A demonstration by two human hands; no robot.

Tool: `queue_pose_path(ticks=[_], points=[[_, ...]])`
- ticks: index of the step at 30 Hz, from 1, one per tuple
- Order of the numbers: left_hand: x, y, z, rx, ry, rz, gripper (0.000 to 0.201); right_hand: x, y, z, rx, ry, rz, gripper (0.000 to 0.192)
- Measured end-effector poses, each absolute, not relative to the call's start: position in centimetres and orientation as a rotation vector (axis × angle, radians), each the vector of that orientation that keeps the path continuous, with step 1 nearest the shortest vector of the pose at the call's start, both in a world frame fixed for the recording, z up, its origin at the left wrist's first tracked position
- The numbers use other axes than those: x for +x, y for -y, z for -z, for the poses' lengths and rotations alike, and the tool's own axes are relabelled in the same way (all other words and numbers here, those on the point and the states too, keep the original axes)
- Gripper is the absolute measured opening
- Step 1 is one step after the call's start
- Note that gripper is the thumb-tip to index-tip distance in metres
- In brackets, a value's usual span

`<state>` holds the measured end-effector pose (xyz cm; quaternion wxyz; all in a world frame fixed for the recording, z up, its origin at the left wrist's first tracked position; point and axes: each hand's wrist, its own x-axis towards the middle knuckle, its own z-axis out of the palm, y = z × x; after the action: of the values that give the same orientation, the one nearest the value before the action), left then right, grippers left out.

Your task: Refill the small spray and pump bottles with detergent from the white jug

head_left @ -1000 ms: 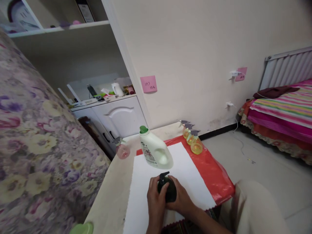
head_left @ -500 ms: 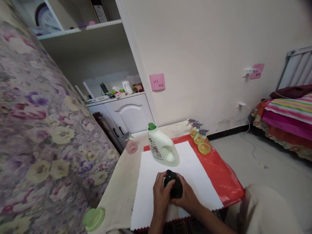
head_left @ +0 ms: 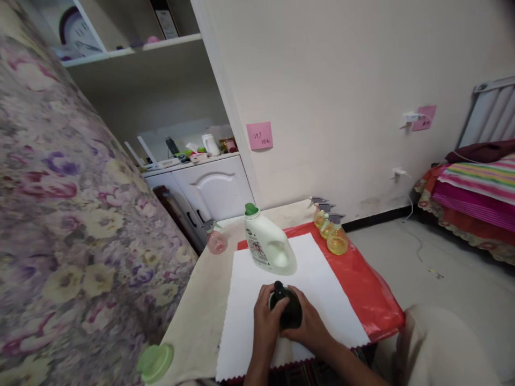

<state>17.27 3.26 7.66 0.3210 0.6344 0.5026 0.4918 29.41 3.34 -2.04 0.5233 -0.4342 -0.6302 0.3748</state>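
White detergent jug (head_left: 267, 244) w/ green cap, upright; yellow spray bottles (head_left: 330, 231) nr wall; pink one (head_left: 216, 239) left.

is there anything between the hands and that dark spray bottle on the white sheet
Nothing visible. The left hand and the right hand both already wrap the dark spray bottle directly, one on each side, over the white sheet. The white detergent jug stands farther back, apart from them.

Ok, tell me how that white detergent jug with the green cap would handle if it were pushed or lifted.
The white plastic detergent jug with the green cap stands upright on the white sheet; its wide base probably resists tipping under a low push. The moulded handle should give a firm grip. Its opaque wall hides the fill level, so its weight cannot be judged; the rigid-looking body likely won't flex much.
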Motion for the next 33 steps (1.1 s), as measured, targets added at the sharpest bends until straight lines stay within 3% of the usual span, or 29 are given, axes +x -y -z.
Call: queue_pose_path(ticks=[5,13,21,27,33], points=[[18.2,-2.9,-6.9,1.627,-1.474,-1.396,0.030,29.4,-3.3,1.9,-1.050,1.498,-0.880,0.090],[17.8,-3.2,-7.1,1.622,-1.335,-1.367,0.017,29.4,-3.3,1.9,-1.041,1.500,-0.893,0.092],[17.7,-3.2,-6.1,1.489,-1.386,-1.334,0.042,29.3,-3.4,2.1,-1.036,1.509,-0.872,0.093],[18.1,-3.1,-5.6,1.540,-1.444,-1.405,0.023,29.3,-3.5,2.2,-1.055,1.500,-0.877,0.095],[16.7,-3.7,-6.8,1.563,-1.275,-1.279,0.026,29.4,-3.7,2.4,-1.065,1.497,-0.888,0.104]])
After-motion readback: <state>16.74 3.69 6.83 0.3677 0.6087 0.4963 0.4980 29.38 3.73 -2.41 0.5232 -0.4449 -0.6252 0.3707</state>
